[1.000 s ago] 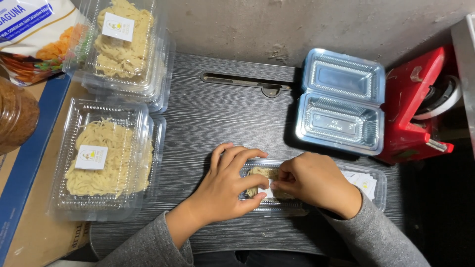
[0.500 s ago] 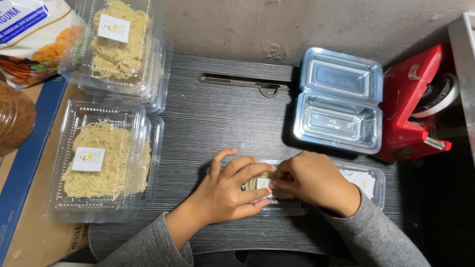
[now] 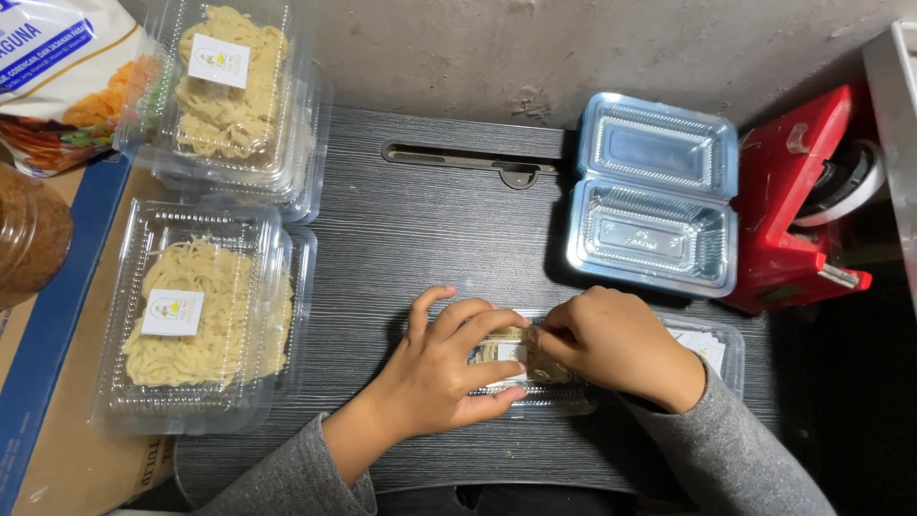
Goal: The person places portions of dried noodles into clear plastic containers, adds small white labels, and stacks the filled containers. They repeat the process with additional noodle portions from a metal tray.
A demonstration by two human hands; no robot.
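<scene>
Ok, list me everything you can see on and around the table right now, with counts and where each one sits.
closed noodle boxes: two stacks, clear plastic with pale yellow noodles and white labels, left side
small clear box: one, clear with a white label, near edge under both hands
open empty container: one, clear bluish plastic, lid folded back, upper right
tape dispenser: one, red, far right
printed bag: one, white, blue and orange, top left corner
brown jar: one, partly cut off, left edge
cardboard: one piece, brown with blue strip, under the left stacks
table: one, dark wood grain
left hand: one, grey sleeve, resting on the small clear box
right hand: one, grey sleeve, pinching at the box top
</scene>
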